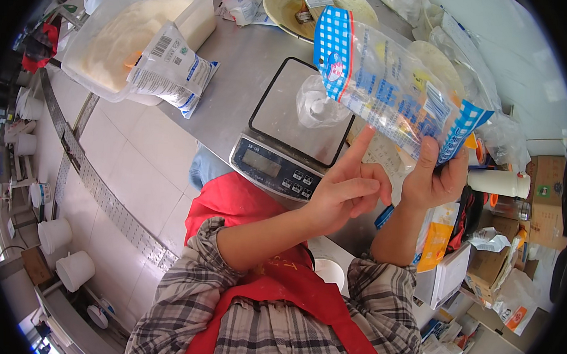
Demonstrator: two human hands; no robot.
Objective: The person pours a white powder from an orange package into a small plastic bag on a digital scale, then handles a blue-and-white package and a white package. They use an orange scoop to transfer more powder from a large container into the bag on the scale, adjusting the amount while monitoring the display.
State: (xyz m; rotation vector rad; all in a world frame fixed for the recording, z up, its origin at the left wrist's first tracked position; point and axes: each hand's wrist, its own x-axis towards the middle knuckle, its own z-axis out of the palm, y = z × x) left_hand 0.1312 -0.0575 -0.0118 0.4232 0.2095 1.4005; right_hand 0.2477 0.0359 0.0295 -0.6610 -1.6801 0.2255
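Observation:
My right hand point(435, 176) grips the lower right end of a clear plastic bag point(392, 87) with blue-and-white checked ends and printed writing. The thumb lies on its front. My left hand point(351, 192) holds nothing; its index finger points up at the bag's lower edge, and the other fingers are partly curled. Whether the fingertip touches the bag, I cannot tell. Below and left of the bag is a digital kitchen scale point(265, 164). On its steel plate sits a small clear plastic bag point(317, 107) with something white inside.
On the steel table point(236, 56), a tub of white powder point(140, 83) stands at the left, a printed packet point(174, 68) against its rim. A yellowish bowl point(276, 10) with brushes is at the back. A white lidded container point(497, 182) and cardboard boxes point(545, 202) are at the right.

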